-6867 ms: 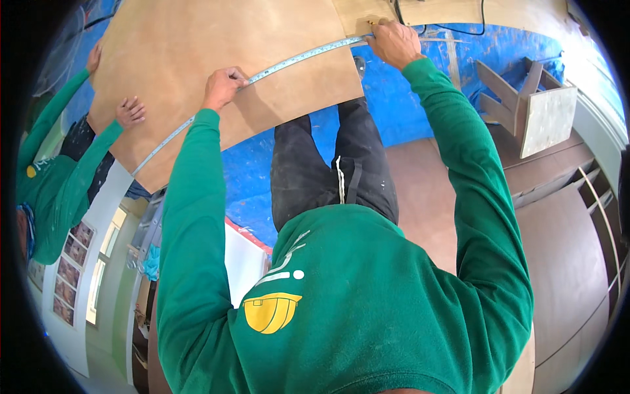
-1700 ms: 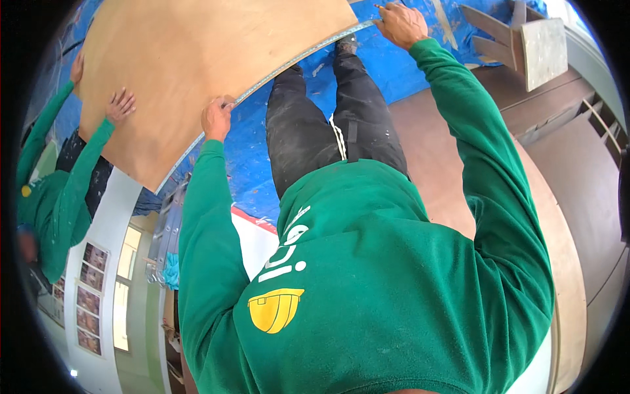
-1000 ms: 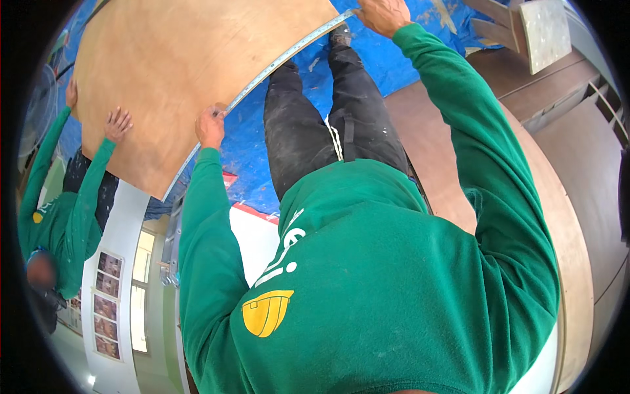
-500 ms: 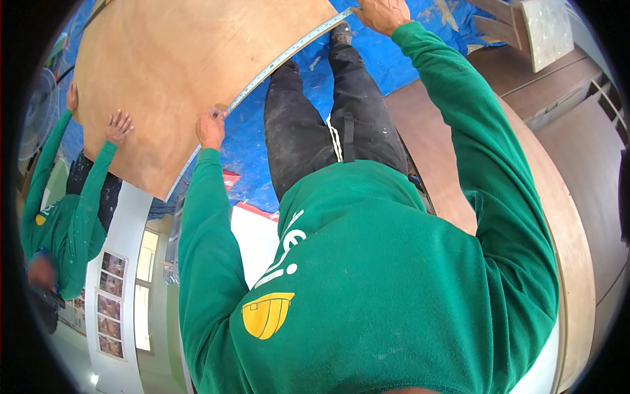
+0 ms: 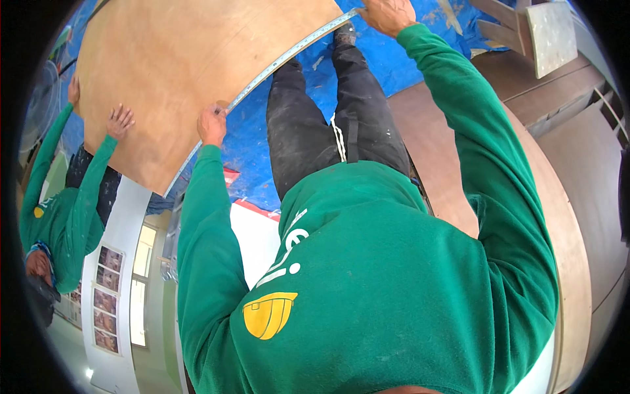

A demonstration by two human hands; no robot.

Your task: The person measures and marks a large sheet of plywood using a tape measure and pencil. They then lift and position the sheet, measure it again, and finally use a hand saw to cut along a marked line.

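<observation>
A pale graduated measuring tape [image 5: 275,64] runs along the near edge of a large plywood sheet [image 5: 151,72]. At the upper right, my right hand [image 5: 388,16] is closed on the tape's far end, by the sheet's corner. My left hand [image 5: 211,125] pinches with bent fingers at the same edge, partway along the tape; a small dark thing shows at its fingertips, too small to name. Past my left hand the tape carries on toward the sheet's lower corner. No tape case is visible.
At the left, a co-worker [image 5: 69,217] in a green sweatshirt has both hands on the plywood. Blue sheeting [image 5: 246,154] covers the floor below. Brown panels [image 5: 433,141] lie at the right, near a pale board on a wooden frame [image 5: 553,39]. Photos [image 5: 107,299] hang on the wall.
Both my hands keep their holds along the sheet's edge. The view has shifted slightly, and the co-worker's head has moved a little; the plywood and tape look otherwise the same.
</observation>
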